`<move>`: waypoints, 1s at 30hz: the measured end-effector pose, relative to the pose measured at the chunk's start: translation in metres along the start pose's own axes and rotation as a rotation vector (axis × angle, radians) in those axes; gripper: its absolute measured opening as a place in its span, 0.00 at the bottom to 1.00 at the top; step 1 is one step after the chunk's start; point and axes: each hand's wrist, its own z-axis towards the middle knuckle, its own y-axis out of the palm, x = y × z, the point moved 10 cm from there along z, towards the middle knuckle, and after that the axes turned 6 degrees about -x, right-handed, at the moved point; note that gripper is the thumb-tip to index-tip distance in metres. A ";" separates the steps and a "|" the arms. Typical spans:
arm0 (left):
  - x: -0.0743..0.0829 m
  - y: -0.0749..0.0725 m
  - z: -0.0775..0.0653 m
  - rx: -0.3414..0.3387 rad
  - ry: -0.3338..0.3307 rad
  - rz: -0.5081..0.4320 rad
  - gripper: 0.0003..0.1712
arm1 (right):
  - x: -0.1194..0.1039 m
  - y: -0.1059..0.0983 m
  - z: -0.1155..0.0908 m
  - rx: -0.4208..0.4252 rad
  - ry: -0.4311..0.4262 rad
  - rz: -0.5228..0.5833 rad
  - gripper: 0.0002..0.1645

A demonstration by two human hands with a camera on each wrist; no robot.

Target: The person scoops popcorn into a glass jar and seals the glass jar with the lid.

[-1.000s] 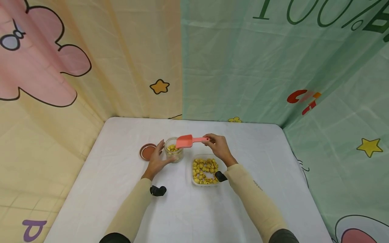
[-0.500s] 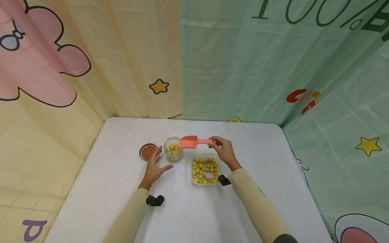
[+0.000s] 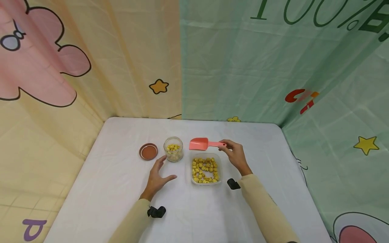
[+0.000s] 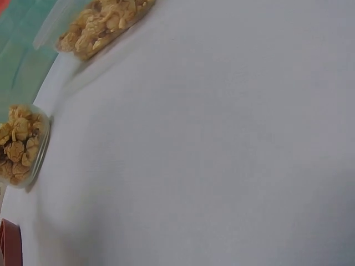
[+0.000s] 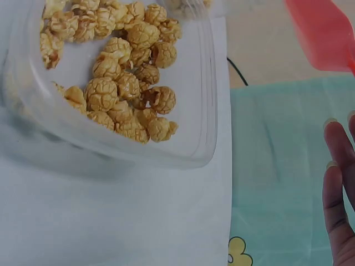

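Note:
My right hand (image 3: 236, 154) pinches the handle end of a pink scoop (image 3: 199, 144), held behind and above a clear plastic container (image 3: 219, 180) of yellow popcorn (image 3: 200, 177). In the right wrist view the scoop (image 5: 323, 34) shows at the upper right, with some of my fingers (image 5: 336, 205) below it. A glass jar (image 3: 174, 156), partly filled with popcorn, stands uncovered left of the container. My left hand (image 3: 155, 180) is in front of the jar, thumb and fingers spread, holding nothing. The left wrist view shows the jar (image 4: 25, 149) at its left edge.
A brown round lid (image 3: 148, 152) lies on the white table (image 3: 188, 216), left of the jar. Printed curtains (image 3: 231, 67) rise behind the table and along both sides. Each wrist carries a small black camera (image 3: 156, 212).
The scoop has moved right in my right hand, away from over the jar's mouth. My left hand has let go of the jar and drawn back toward me.

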 end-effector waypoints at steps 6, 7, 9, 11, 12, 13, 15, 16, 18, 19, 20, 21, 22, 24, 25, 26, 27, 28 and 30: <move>0.003 0.014 -0.007 -0.012 0.025 0.009 0.54 | 0.010 -0.013 -0.012 0.011 0.015 -0.002 0.16; 0.003 0.017 -0.008 -0.016 0.030 0.011 0.54 | 0.011 -0.015 -0.014 0.015 0.014 -0.006 0.17; 0.003 0.022 -0.010 -0.026 0.030 0.016 0.54 | 0.014 -0.019 -0.017 0.024 0.018 -0.019 0.17; 0.003 0.027 -0.010 -0.036 0.024 0.018 0.54 | 0.016 -0.023 -0.021 0.031 0.022 -0.030 0.17; 0.003 0.029 -0.011 -0.042 0.023 0.020 0.54 | 0.017 -0.025 -0.022 0.033 0.023 -0.036 0.17; 0.004 0.032 -0.011 -0.048 0.021 0.023 0.54 | 0.018 -0.027 -0.024 0.037 0.024 -0.041 0.17; 0.004 0.037 -0.010 -0.061 0.020 0.016 0.55 | 0.020 -0.031 -0.027 0.040 0.025 -0.045 0.17; 0.005 0.039 -0.010 -0.070 0.020 0.012 0.55 | 0.022 -0.032 -0.029 0.039 0.029 -0.045 0.16; 0.005 0.045 -0.009 -0.090 0.016 0.012 0.55 | 0.025 -0.035 -0.033 0.035 0.036 -0.052 0.16; 0.006 0.048 -0.008 -0.100 0.013 0.012 0.55 | 0.027 -0.037 -0.034 0.036 0.041 -0.053 0.16; 0.005 0.051 -0.008 -0.110 0.009 0.015 0.56 | 0.028 -0.038 -0.036 0.033 0.045 -0.059 0.16; 0.006 0.053 -0.007 -0.119 0.005 0.023 0.56 | 0.029 -0.039 -0.038 0.034 0.049 -0.064 0.16; 0.005 0.056 -0.006 -0.130 0.000 0.026 0.56 | 0.030 -0.040 -0.039 0.034 0.050 -0.072 0.16; 0.006 0.061 -0.005 -0.149 -0.006 0.029 0.57 | 0.032 -0.043 -0.042 0.040 0.045 -0.095 0.16; 0.006 0.064 -0.004 -0.158 -0.006 0.028 0.57 | 0.032 -0.044 -0.043 0.043 0.041 -0.110 0.16; 0.006 0.066 -0.003 -0.169 -0.009 0.029 0.58 | 0.033 -0.045 -0.044 0.047 0.037 -0.126 0.16; 0.007 0.069 -0.002 -0.179 -0.006 0.031 0.58 | 0.034 -0.047 -0.045 0.051 0.034 -0.138 0.15; 0.006 0.071 -0.001 -0.188 -0.011 0.030 0.59 | 0.034 -0.047 -0.046 0.054 0.029 -0.153 0.15; 0.004 0.075 0.000 -0.204 -0.024 0.041 0.61 | 0.034 -0.048 -0.047 0.055 0.023 -0.176 0.14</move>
